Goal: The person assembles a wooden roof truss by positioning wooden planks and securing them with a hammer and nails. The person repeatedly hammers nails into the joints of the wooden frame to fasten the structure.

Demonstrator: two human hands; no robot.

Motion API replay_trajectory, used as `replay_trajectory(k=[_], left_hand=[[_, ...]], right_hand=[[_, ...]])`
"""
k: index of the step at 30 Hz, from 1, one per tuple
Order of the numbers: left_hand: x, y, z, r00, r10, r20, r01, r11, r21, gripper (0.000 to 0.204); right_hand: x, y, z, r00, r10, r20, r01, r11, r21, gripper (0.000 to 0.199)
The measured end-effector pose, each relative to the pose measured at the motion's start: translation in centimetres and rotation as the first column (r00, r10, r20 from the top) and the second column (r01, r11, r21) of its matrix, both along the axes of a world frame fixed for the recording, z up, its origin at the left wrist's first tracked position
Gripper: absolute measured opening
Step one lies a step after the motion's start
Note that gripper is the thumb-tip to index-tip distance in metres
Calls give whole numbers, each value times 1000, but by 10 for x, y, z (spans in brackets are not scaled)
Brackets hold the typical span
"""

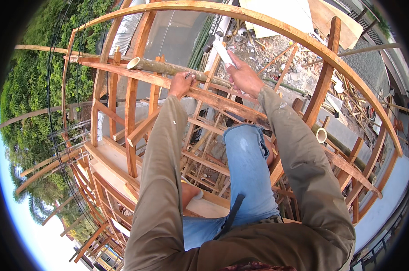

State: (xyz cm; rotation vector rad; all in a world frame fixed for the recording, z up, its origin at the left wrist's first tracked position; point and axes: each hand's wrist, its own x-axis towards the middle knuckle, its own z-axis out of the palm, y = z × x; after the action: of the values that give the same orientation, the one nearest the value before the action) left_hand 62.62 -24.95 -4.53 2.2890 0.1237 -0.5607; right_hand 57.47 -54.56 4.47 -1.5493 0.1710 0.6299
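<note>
The right hand (246,77) clasps the hammer (220,46) at twelve o'clock, likely stiff and head-heavy, so best held low on its handle, while the left hand (182,84) curls against the probably rigid, slick bamboo pole (161,67) toward eleven, its exact grasp unclear.

Pole (157,67) lies along far side of beam (229,105); left hand (182,84) where they meet. Right hand (246,77) right of it, hammer (222,50) in it, head forward. Trees (30,90) far left, rubble (258,56) ahead-right, knee (243,135) between forearms.
</note>
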Motion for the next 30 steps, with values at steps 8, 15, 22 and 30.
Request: replay_trajectory(k=[8,15,22,30], left_hand=[[3,3,-1,997,-77,22,76,995,66,27],[2,4,-2,999,-35,16,34,998,43,27],[1,6,-4,999,-32,40,31,999,23,26],[3,6,-8,999,-31,40,28,998,63,25]], right_hand=[[34,10,0,973,223,-51,-229,955,-189,64],[36,11,10,967,252,-21,-253,957,-143,65],[37,10,14,996,91,15,-87,980,-178,64],[30,7,0,993,115,6,-113,988,-104,63]])
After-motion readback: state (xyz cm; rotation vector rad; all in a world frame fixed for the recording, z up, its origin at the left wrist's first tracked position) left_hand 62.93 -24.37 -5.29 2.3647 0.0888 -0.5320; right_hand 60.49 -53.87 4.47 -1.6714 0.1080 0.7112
